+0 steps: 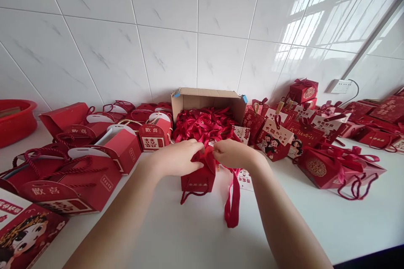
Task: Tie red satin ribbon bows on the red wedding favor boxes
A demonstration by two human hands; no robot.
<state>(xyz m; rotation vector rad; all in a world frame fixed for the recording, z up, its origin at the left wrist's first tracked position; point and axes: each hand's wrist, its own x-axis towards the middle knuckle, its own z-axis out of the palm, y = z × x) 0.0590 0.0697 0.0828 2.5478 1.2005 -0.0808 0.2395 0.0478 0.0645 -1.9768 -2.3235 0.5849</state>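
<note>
Red is the small box (198, 180) which I see standing on the white desk (195, 235), just in front of an open cardboard box (208, 101) full of red ribbons (205, 122). The left hand (181, 157) is over the top of this small box, with fingers bent and thumb slightly apart; whether they grip something, I cannot tell. Near it, the right hand (235, 153) has its fingers closed on a long ribbon (232, 206), whose end hangs below. Many gift boxes (69, 189) with rope handles stand to the left, and boxes with bows (322, 168) to the right.
</note>
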